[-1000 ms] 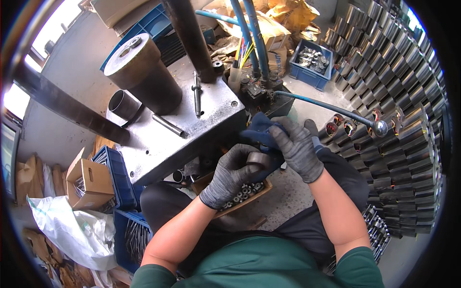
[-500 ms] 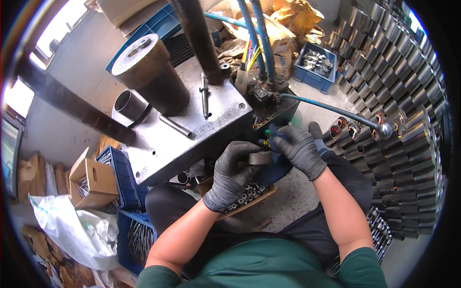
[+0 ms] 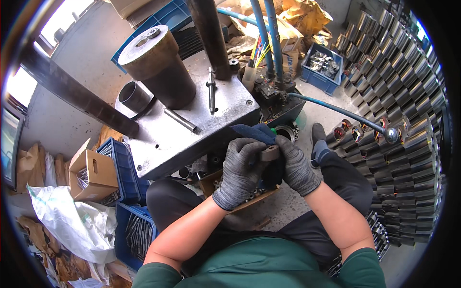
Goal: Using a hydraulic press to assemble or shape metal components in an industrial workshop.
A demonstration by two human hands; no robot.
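Both my hands wear grey knit gloves and meet in front of me below the metal press table [image 3: 192, 129]. My left hand [image 3: 240, 170] and my right hand [image 3: 295, 165] together grip a small round metal ring [image 3: 270, 153] between their fingertips. A dark blue cloth [image 3: 254, 132] lies just above the hands at the table's edge. Under the hands a wooden tray [image 3: 252, 201] with several small metal parts rests on my lap.
A large brown cylinder [image 3: 161, 67] and a short steel tube [image 3: 134, 96] stand on the table. A lever with a ball knob [image 3: 391, 135] reaches right. Stacked shiny metal cylinders [image 3: 408, 110] fill the right side. Blue crates [image 3: 129, 211], cardboard boxes [image 3: 93, 170] and a plastic bag [image 3: 72, 221] sit left.
My hands have stayed together on the ring, turning it slightly. The view has shifted a little, so the hands sit lower and nearer the centre.
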